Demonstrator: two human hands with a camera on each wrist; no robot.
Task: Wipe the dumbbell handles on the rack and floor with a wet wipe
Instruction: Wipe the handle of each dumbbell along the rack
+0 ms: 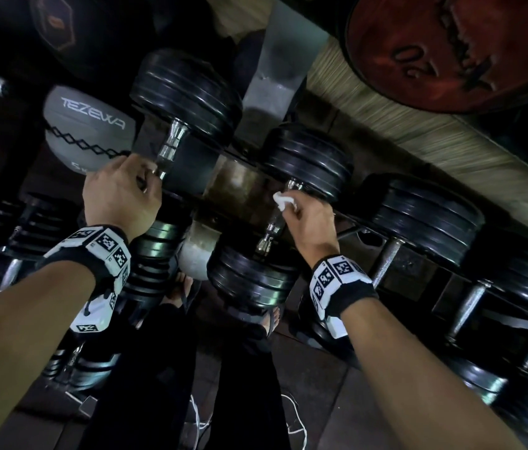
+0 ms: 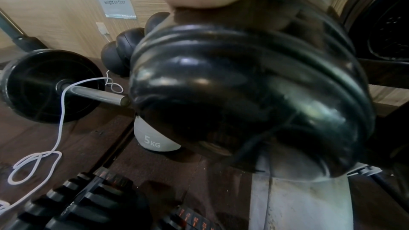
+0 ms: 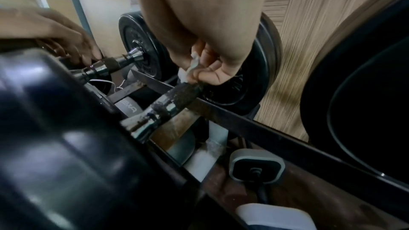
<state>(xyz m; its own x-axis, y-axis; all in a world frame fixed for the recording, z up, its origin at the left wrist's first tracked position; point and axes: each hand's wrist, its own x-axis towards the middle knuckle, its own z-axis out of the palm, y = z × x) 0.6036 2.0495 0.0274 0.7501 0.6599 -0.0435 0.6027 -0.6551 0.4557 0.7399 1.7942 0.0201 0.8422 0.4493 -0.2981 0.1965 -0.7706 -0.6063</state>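
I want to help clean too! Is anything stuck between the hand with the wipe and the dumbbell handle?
Nothing visible. The right hand already presses the wet wipe straight onto the dumbbell handle on the rack.

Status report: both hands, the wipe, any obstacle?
Left hand grips left dumbbell handle. Right hand presses wipe on next handle. Nothing in the way.

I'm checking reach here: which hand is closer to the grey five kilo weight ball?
Left. The left hand grips a dumbbell handle right beside the grey ball. The right hand holds the wipe on the next dumbbell's handle, farther away.
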